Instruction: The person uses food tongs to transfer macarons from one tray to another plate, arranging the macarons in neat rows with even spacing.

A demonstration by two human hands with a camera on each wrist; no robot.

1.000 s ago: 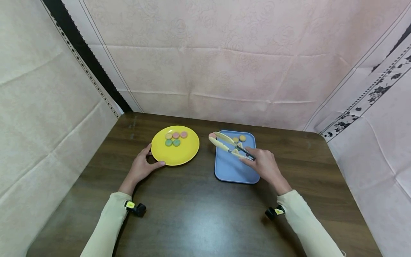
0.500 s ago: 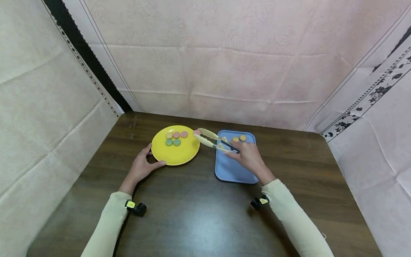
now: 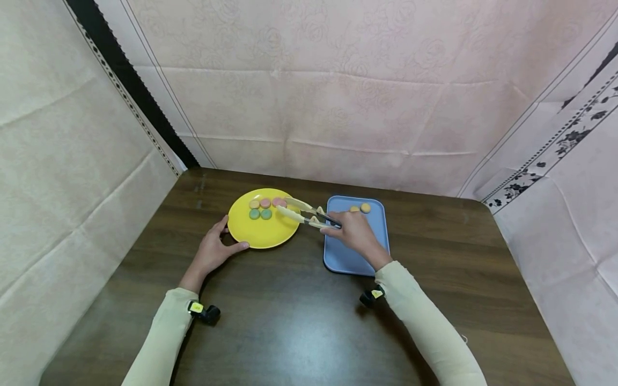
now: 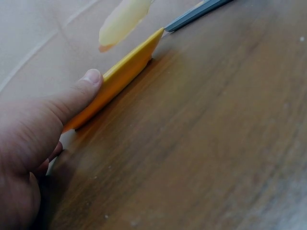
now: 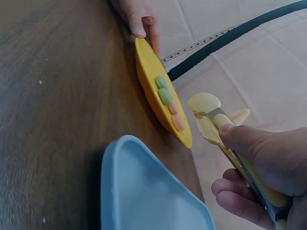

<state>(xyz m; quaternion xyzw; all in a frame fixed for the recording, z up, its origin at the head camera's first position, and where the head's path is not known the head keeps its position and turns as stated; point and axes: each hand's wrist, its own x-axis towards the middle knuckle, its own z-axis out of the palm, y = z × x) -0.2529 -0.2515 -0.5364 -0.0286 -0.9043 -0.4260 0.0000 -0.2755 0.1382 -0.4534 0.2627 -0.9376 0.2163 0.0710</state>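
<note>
My left hand (image 3: 212, 252) grips the near left rim of a yellow plate (image 3: 263, 233), thumb on the edge and fingers around the side. Two green macarons (image 3: 260, 214), a yellow macaron (image 3: 254, 204) and pink macarons (image 3: 265, 203) lie on the plate. In my right hand (image 3: 356, 231) is a pair of cream-tipped tongs (image 3: 289, 213), reaching over the plate's right side. Between the tong tips a bit of a pink macaron (image 5: 198, 115) shows in the right wrist view, mostly hidden by the tips.
To the right of the plate stands a blue tray (image 3: 350, 260), partly under my right hand, with yellow macarons (image 3: 365, 208) near its far edge. Both sit on a dark wooden table (image 3: 289, 321). Pale patterned cloth (image 3: 338, 107) hangs behind the table.
My right hand has carried the tongs and the pink macaron leftward from over the blue tray to the yellow plate's right side. The left hand stays on the plate's rim.
</note>
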